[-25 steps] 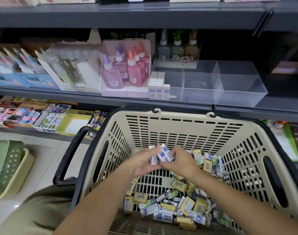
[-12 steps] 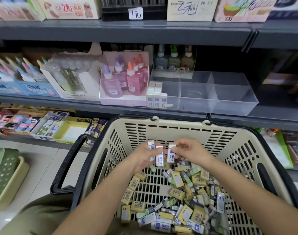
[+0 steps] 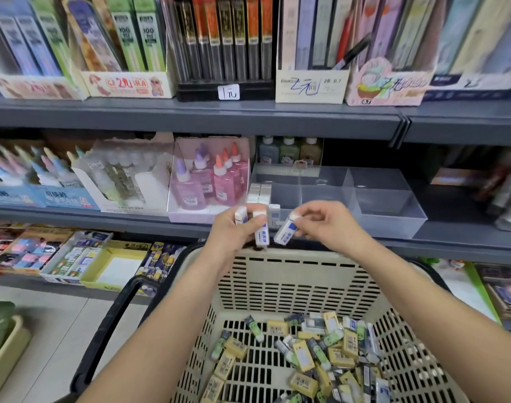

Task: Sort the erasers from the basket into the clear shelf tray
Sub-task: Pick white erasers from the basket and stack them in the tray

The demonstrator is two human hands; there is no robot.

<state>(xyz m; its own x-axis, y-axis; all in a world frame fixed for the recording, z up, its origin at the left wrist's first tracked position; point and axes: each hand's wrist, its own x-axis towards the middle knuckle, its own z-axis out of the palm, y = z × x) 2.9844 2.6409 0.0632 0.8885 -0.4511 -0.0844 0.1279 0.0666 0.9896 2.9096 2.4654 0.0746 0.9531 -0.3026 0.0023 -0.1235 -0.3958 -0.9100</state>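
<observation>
Shelving (image 3: 190,117) behind. Left hand (image 3: 231,232) gripped two erasers (image 3: 262,235); right hand (image 3: 327,225) pinched a third eraser (image 3: 285,232). Judged light, firm, graspable by sleeves.

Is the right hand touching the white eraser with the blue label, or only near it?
Touching. In the head view the right hand pinches the upper end of the white eraser with the blue label with its fingers; no gap shows.

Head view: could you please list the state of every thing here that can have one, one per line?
Left hand, grips two blue-white erasers.
Right hand, pinches one blue-white eraser, tilted.
Clear tray, on the shelf, stacked erasers in its leftmost compartment.
Basket, open-topped, many loose erasers on its bottom.
Pink glue bottles, upright, capped.
</observation>
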